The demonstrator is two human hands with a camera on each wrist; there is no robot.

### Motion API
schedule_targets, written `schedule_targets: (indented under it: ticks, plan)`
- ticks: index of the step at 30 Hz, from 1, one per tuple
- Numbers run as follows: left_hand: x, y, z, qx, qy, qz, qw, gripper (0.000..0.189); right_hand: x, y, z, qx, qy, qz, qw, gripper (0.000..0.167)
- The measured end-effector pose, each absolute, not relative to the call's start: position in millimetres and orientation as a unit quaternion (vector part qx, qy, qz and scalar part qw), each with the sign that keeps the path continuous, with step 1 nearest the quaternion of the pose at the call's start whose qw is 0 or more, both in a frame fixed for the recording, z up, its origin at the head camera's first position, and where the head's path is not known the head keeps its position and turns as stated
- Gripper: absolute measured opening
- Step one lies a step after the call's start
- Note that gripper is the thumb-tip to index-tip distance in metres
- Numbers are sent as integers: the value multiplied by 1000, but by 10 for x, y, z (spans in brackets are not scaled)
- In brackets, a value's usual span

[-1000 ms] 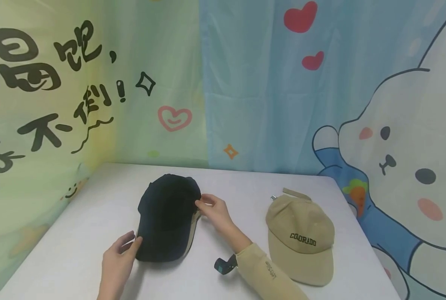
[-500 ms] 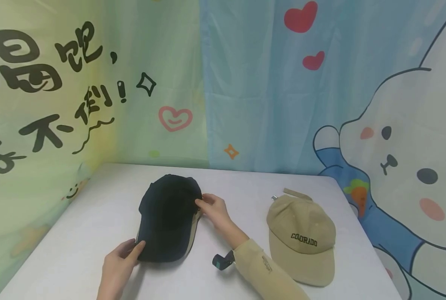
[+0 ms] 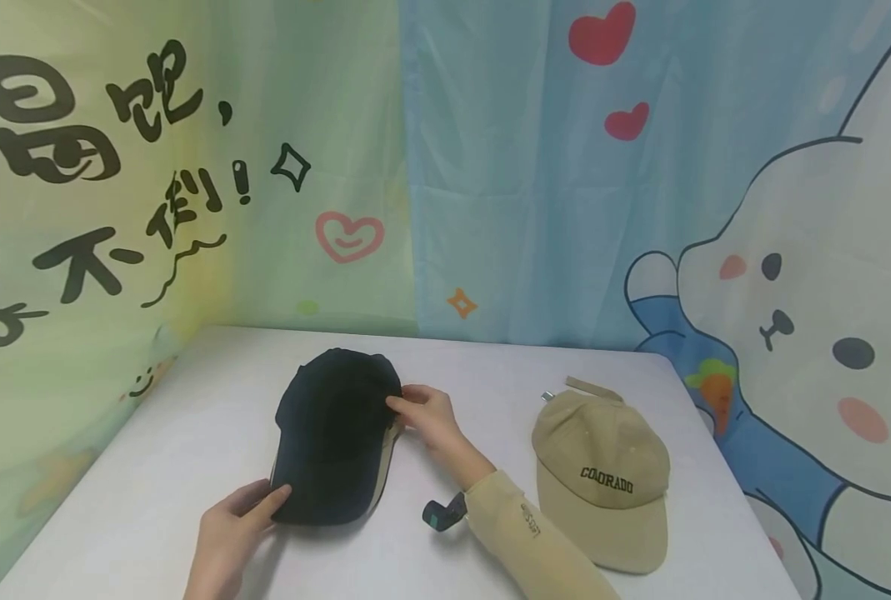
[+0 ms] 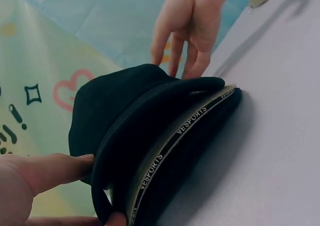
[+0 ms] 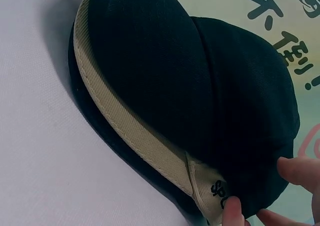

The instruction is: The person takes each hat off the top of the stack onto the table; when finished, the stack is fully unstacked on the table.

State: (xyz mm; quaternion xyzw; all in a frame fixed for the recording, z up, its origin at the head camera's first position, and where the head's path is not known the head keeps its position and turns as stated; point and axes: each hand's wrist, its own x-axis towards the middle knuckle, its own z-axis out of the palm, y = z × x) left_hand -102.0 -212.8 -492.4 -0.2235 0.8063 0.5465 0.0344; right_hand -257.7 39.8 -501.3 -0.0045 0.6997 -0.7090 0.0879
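Observation:
A dark cap (image 3: 332, 442) tops a stack on the white table, brim toward me. Under it shows the edge of a beige cap (image 5: 135, 141), and below that another dark brim (image 4: 200, 153). My left hand (image 3: 227, 529) pinches the top cap's brim at its front left corner, thumb above and fingers beneath. At the right side of the crown, my right hand (image 3: 430, 421) pinches the lower edge of the top cap between thumb and fingers. In the left wrist view a gap separates the top brim from the beige one, which carries lettering.
To the right, a tan cap (image 3: 603, 450) lettered COLORADO lies on the white table (image 3: 483, 375), its brim toward me. A small dark device (image 3: 443, 512) sticks out from my right sleeve (image 3: 528, 533). Printed curtains (image 3: 490, 208) hang behind the table.
My left thumb has come onto the top of the brim from beside its edge. The right hand and both groups of caps look almost the same.

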Motion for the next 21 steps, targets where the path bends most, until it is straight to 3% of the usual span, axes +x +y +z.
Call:
schedule_targets:
  ticks: [21]
  plan:
    - [-1015,-2169,-4884,-229,782,578,52,96,-2640,391,-5017,53,679,-727,87,38]
